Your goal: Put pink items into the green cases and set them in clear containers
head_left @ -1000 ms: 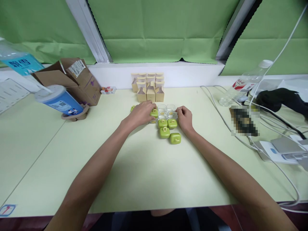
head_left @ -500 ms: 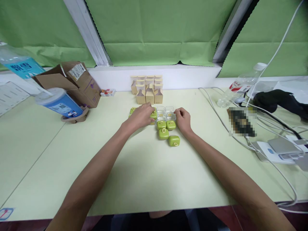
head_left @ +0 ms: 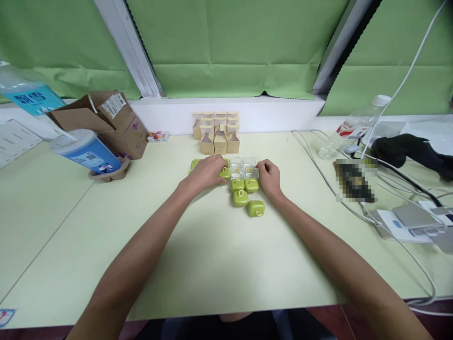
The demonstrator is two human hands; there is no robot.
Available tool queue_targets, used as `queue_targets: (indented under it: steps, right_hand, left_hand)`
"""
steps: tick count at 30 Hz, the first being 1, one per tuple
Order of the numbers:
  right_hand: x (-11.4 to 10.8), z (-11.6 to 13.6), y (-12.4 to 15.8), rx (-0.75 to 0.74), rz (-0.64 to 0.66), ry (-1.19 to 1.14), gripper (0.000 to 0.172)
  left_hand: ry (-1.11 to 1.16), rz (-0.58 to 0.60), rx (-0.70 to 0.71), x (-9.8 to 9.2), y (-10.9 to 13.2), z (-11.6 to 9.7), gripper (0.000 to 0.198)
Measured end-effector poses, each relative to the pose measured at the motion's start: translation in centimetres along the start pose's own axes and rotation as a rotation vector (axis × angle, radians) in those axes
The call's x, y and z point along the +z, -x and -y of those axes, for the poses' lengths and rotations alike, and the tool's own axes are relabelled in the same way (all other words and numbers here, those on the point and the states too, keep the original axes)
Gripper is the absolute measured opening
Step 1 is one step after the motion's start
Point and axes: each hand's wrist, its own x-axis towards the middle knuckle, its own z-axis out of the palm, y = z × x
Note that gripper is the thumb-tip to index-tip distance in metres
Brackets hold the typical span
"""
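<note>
My left hand [head_left: 211, 171] curls over the clear containers on the table, its fingers closed on a green lid [head_left: 225, 173] with rounded corners that sits on one of them. Part of that lid and others at its left, such as a green lid [head_left: 195, 163], are covered by the hand. Clear small square containers [head_left: 237, 173] stand in rows between my hands. Beside the rightmost clear container [head_left: 251, 172] my right hand [head_left: 269, 177] is closed in a loose fist, its inner side hidden. Several loose green lids [head_left: 240, 198] with yellow loops lie in front.
Small open cardboard boxes [head_left: 220, 141] stand in rows against the wall. At left are a brown carton [head_left: 116, 123], a blue tub [head_left: 90, 153] and a tilted bottle [head_left: 35, 99]. White cables [head_left: 318, 172], a clear bottle [head_left: 348, 130] and a black cloth [head_left: 406, 148] occupy the right.
The green lid under my left hand sits slightly lower over its container. My right hand keeps its place, and the loose lids have not moved.
</note>
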Motion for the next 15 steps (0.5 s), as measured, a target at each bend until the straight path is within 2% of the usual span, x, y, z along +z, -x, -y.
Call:
queue_targets:
  steps: [3,10,15]
  right_hand:
    - [0.0,0.0,0.0,0.007,0.002,-0.015,0.024]
    - [0.0,-0.1,-0.1,0.002,0.003,-0.009,0.027]
    - [0.1,-0.1,0.0,0.000,-0.033,-0.059,0.030]
  left_hand:
    - [0.008,-0.008,-0.008,-0.1,-0.1,0.3,0.023]
    - [0.024,-0.024,-0.040,0.0,-0.6,1.2,0.012]
    - [0.090,-0.021,-0.082,0.1,-0.8,0.9,0.008]
